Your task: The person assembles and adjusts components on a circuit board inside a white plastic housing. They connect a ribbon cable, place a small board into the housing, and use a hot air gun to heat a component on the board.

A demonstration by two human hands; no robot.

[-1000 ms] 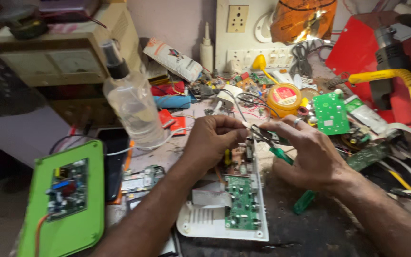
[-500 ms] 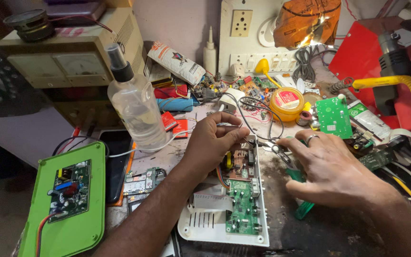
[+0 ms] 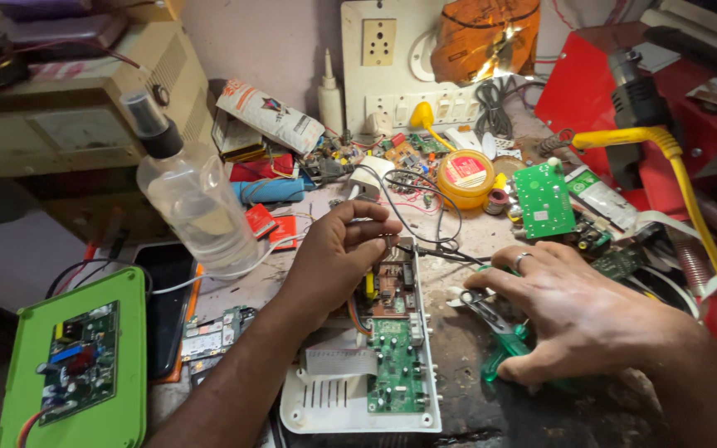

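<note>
The left hand (image 3: pixel 338 253) pinches a small part, too small to identify, between thumb and fingertips, right at the top edge of the brown board (image 3: pixel 392 286). That board sits at 12 o'clock of the green board (image 3: pixel 398 373), both lying in the open white case (image 3: pixel 325 406) at the bench's near edge. The right hand (image 3: pixel 578 311) lies flat and spread, at 3 o'clock from the boards, its fingers pressing on green-handled pliers (image 3: pixel 495 328); it grips nothing. A clear bottle (image 3: pixel 192 195) stands at 10 o'clock of the left hand, a yellow tin (image 3: pixel 465 176) at 1 o'clock, and a green tray (image 3: pixel 72 373) with another board at 8 o'clock.

As I judge it, the step in hand is seating or freeing that small part at the brown board. The next move calls for a steady pinch from the left hand, and for the right to close round the pliers before bringing their tip to the board.
</note>
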